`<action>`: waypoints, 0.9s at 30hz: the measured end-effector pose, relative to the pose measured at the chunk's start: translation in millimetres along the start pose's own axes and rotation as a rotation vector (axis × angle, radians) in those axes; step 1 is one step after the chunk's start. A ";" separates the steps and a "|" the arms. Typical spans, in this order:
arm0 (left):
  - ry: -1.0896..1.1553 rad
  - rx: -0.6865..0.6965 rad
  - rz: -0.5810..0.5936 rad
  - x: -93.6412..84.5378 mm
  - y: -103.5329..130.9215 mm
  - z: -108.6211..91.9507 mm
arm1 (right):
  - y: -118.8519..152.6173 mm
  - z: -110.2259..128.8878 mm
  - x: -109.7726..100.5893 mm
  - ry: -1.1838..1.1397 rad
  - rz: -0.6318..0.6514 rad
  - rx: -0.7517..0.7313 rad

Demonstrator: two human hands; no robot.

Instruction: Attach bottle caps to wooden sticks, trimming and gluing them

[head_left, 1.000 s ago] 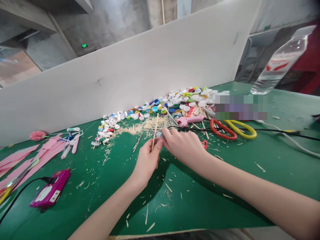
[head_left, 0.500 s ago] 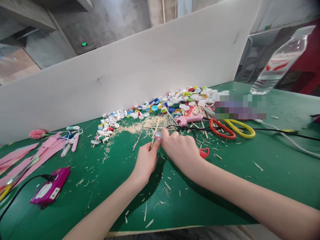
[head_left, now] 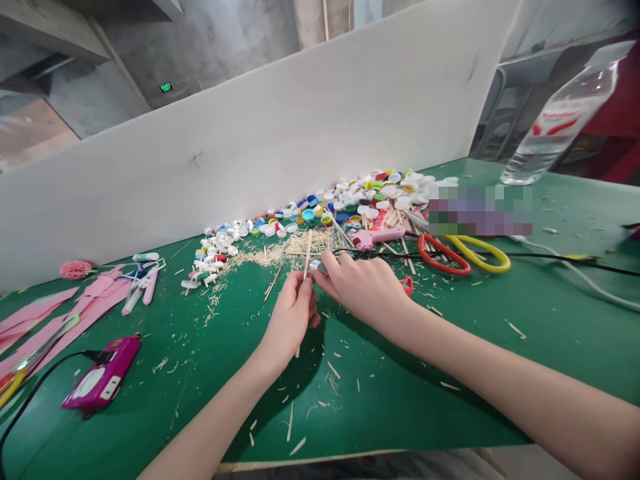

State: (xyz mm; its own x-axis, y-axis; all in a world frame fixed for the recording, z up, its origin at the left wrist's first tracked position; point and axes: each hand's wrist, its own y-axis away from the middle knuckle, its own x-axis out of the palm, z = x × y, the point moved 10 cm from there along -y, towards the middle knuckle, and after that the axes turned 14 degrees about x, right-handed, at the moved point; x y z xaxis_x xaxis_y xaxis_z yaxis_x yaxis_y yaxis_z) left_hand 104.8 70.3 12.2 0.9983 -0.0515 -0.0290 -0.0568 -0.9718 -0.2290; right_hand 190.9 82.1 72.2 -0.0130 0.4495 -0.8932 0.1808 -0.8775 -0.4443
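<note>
My left hand (head_left: 294, 303) is closed around a thin wooden stick (head_left: 307, 252), which stands nearly upright. Its upper part rises above the fingers and its lower end shows below the hand. Close beside it, my right hand (head_left: 353, 277) is closed on a small grey-and-white piece (head_left: 318, 267) next to the stick. Most of that piece is hidden by the fingers, so its kind is unclear. A red loop-like part (head_left: 407, 287) shows just beyond my right wrist; I cannot tell whether it joins the held piece. Wood shavings (head_left: 310, 241) lie behind the hands.
Many coloured bottle caps (head_left: 350, 197) are heaped along the white partition (head_left: 300, 127). A pink glue gun (head_left: 377, 237), red and yellow scissor handles (head_left: 465, 255) and cables lie right. A water bottle (head_left: 560, 127) stands far right. Left are a magenta power strip (head_left: 103, 377) and pink paper strips (head_left: 95, 300).
The stick has turned more upright, and its lower end now shows below my left hand. My right hand has turned slightly, and the red part beyond the wrist has moved up.
</note>
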 end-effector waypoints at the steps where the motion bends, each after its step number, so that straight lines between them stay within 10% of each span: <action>1: -0.024 0.012 0.005 -0.1 -0.9 -0.6 | 0.4 -0.2 0.2 0.000 -0.007 -0.001; 27: -0.079 -0.069 -0.171 -5.5 7.7 10.1 | -0.4 3.0 3.1 0.046 0.058 0.074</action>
State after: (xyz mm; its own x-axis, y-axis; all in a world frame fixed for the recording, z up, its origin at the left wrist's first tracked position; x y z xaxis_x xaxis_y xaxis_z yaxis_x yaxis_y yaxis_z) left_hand 98.7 65.4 0.8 0.9888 0.1309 -0.0721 0.1171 -0.9785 -0.1697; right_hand 187.8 83.4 69.5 0.0405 0.4033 -0.9142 0.1067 -0.9114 -0.3974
